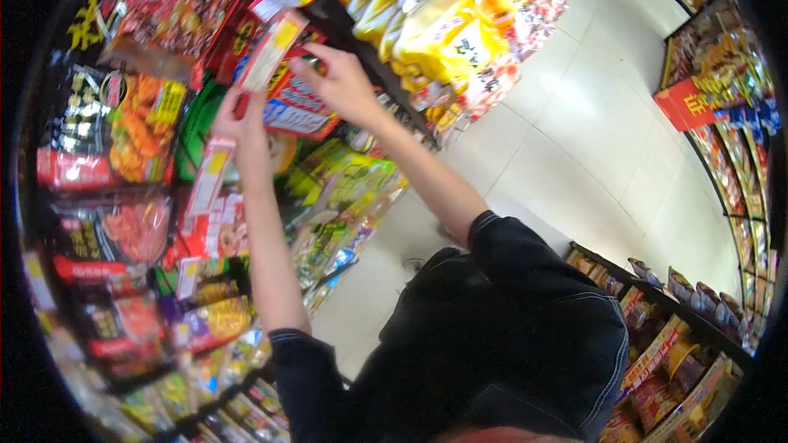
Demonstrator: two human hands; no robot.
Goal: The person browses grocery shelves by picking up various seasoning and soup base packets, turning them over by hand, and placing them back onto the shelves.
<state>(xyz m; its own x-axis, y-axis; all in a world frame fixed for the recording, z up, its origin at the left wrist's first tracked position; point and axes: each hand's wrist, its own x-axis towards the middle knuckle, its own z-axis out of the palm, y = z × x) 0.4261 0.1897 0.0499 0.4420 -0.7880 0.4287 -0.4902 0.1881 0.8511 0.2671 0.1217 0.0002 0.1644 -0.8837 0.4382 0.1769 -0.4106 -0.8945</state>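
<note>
Both my hands are at a shelf of packaged food. A red snack packet with blue and white print lies between them, tilted. My right hand is closed at its upper right edge, thumb and fingers bent. On the other side my left hand has its fingers curled at the packet's left edge, with red showing between them; its fingertips are partly hidden. A white and yellow price tag sticks out just above the left hand, partly covering the packet. Below that hand hangs another price tag.
Large printed food bags fill the shelf at left. Yellow bags are piled at the upper right of it. A pale tiled floor runs along the aisle. Opposite stand more shelves and a red sign.
</note>
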